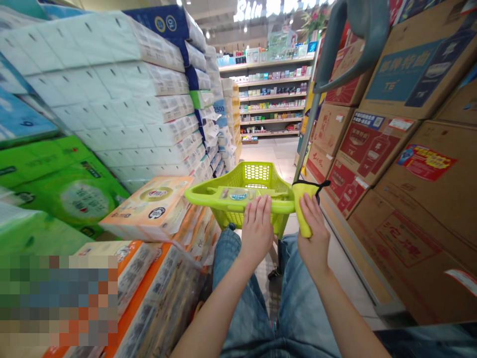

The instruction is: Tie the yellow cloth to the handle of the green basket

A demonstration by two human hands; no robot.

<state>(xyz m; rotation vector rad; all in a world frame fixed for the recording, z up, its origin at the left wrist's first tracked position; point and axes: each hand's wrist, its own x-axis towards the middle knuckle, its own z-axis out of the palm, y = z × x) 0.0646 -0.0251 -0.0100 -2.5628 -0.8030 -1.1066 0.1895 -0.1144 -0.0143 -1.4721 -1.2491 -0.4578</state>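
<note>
A lime-green shopping cart [257,176] stands in a store aisle just ahead of my knees. My left hand [256,229] rests on its near handle bar [208,198], fingers together and curled over the edge beside a small label. My right hand [313,233] grips a yellow-green folded cloth [303,211] that hangs off the bar's right end. Nothing shows inside the basket. My legs in blue jeans [238,298] are below the hands.
Tall stacks of tissue and paper packs [122,94] line the left, with orange packs [156,209] close to the cart. Stacked cardboard boxes [402,164] line the right. A grey trolley handle [354,40] rises at upper right. Shelves [272,99] close the aisle's far end.
</note>
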